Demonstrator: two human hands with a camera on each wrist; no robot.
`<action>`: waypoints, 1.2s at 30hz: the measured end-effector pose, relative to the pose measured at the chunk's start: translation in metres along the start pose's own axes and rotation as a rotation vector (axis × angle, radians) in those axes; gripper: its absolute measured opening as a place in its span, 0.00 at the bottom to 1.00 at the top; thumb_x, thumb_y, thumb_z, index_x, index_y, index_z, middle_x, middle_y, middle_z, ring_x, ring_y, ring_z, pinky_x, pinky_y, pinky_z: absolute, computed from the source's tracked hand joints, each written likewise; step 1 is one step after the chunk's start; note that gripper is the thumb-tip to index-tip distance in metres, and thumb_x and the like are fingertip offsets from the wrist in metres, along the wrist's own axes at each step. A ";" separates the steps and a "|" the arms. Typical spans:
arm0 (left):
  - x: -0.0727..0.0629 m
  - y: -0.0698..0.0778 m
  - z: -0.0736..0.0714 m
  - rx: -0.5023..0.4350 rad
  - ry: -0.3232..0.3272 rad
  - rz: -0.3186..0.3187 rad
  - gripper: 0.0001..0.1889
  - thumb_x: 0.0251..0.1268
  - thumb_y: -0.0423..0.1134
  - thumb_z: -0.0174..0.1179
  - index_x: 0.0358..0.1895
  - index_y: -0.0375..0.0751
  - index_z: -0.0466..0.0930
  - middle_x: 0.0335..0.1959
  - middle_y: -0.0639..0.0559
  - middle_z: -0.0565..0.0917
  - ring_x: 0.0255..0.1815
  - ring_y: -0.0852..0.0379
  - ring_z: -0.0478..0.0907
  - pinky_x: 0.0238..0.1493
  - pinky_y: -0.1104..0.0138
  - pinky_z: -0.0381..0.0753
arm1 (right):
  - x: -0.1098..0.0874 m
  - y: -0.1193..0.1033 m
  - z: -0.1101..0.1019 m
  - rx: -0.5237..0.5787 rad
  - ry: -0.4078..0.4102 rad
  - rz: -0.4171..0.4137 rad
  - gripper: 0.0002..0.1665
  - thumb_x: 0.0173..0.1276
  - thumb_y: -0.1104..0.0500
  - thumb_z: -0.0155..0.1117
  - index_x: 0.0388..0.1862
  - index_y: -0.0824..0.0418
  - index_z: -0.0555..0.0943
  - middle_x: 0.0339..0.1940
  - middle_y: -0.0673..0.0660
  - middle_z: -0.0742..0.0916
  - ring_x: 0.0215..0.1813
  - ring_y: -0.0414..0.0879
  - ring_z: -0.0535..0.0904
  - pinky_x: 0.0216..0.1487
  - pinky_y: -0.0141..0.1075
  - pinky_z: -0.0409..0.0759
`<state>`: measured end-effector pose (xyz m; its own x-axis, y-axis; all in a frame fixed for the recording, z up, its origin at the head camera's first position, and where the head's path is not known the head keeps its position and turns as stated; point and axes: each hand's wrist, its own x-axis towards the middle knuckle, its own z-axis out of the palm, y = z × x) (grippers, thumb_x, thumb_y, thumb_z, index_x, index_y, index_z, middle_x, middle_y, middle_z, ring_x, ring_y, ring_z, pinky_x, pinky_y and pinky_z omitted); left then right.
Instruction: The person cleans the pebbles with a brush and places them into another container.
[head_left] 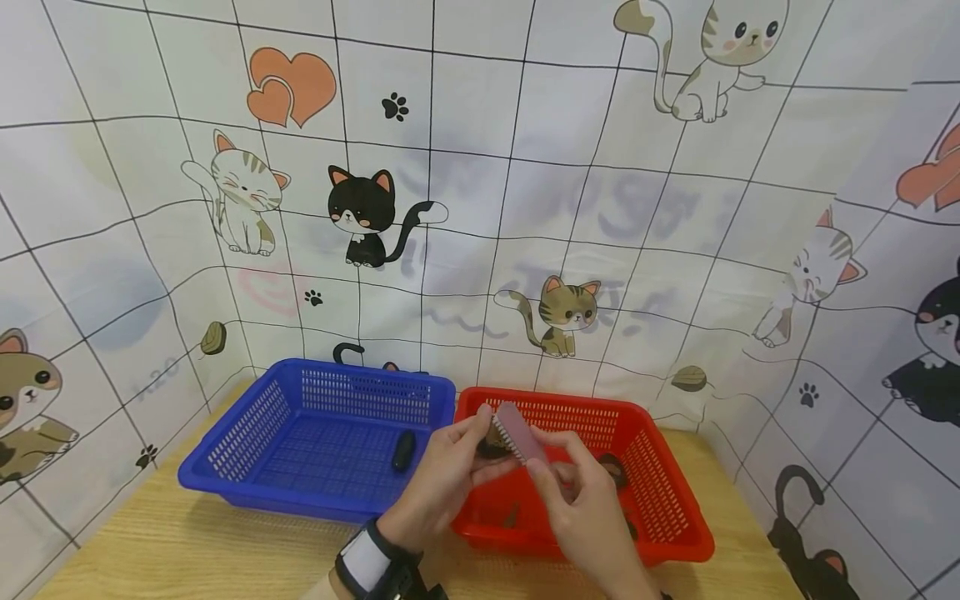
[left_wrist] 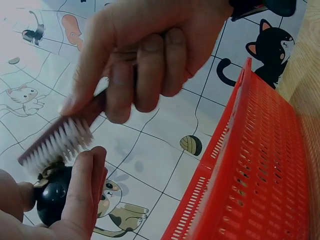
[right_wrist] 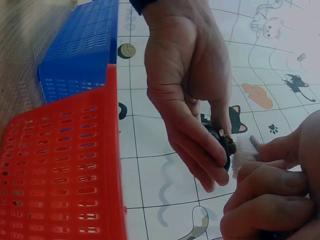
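My left hand (head_left: 438,475) holds a glossy black, rounded object (left_wrist: 52,197) between thumb and fingers, above the red basket (head_left: 678,521). Brown, dirt-like crust covers one side of it; its exact kind is hard to tell. In my right hand (head_left: 588,512) is a small brush (head_left: 522,433) with a mauve back and white bristles, gripped by the handle. Its bristles face the crusted side and touch it in the left wrist view. Part of the black object is hidden behind my fingers. Several dark brown pieces (head_left: 613,469) lie in the red basket.
Left of the red basket stands a blue basket (head_left: 315,504) with a dark, elongated object (head_left: 403,450) at its right side. Both baskets sit on a wooden table (head_left: 142,542). A white sheet (head_left: 465,208) printed with cats and grid lines hangs behind and at the sides.
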<state>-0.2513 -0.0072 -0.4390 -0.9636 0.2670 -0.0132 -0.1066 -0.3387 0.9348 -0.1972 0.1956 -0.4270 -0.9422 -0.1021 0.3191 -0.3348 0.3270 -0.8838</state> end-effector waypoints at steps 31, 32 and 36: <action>-0.003 0.015 -0.008 0.043 -0.197 0.064 0.31 0.91 0.38 0.64 0.90 0.42 0.72 0.86 0.33 0.77 0.84 0.38 0.82 0.84 0.56 0.82 | 0.003 0.003 -0.004 0.043 0.053 0.080 0.22 0.90 0.53 0.70 0.77 0.48 0.80 0.27 0.54 0.82 0.20 0.42 0.70 0.21 0.33 0.74; -0.003 0.015 -0.009 0.042 -0.198 0.066 0.31 0.91 0.39 0.65 0.90 0.41 0.72 0.86 0.34 0.77 0.84 0.38 0.82 0.84 0.57 0.83 | 0.003 0.002 -0.004 0.044 0.054 0.069 0.22 0.90 0.53 0.70 0.77 0.49 0.80 0.26 0.54 0.81 0.19 0.42 0.70 0.20 0.33 0.73; -0.003 0.015 -0.009 0.033 -0.178 0.078 0.32 0.91 0.39 0.65 0.89 0.39 0.72 0.86 0.34 0.76 0.82 0.41 0.84 0.83 0.57 0.84 | 0.001 0.000 -0.002 0.042 0.055 0.035 0.21 0.90 0.54 0.69 0.77 0.49 0.81 0.20 0.53 0.76 0.18 0.41 0.68 0.18 0.33 0.72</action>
<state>-0.2527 -0.0208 -0.4277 -0.9096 0.3977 0.1200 -0.0224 -0.3354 0.9418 -0.1985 0.1978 -0.4262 -0.9514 -0.0393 0.3054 -0.3033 0.2899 -0.9077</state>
